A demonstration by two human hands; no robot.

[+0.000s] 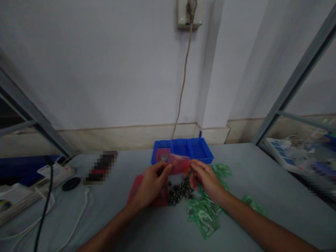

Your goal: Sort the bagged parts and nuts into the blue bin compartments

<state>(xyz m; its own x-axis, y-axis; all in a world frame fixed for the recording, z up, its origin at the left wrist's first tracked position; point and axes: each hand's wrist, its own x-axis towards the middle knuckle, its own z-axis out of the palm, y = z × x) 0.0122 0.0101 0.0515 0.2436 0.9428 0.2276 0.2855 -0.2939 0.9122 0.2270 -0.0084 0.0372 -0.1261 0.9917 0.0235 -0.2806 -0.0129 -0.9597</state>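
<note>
Between my two hands a small pink plastic bag (pixel 180 164) is stretched above the table. My left hand (pixel 154 178) pinches its left end between thumb and fingers. At the other end, my right hand (pixel 204 175) grips the bag's right edge. Below it lies a heap of small dark metal parts (pixel 181 191), too small to name. More pink bags (pixel 135 185) lie under my left hand and forearm, partly hidden. Green plastic bags (pixel 206 217) with small contents spread below and beside my right hand. Just behind my hands stands a blue divided tray (pixel 201 148), with a pink bag in its left compartment.
On the left lie a pixelated dark object (pixel 102 168), a black round disc (pixel 71 183), a white cable (pixel 85 203) and a power strip (pixel 56 175). A cord (pixel 184 77) hangs from the wall socket to behind the tray. Metal frame bars (pixel 283 94) flank the table.
</note>
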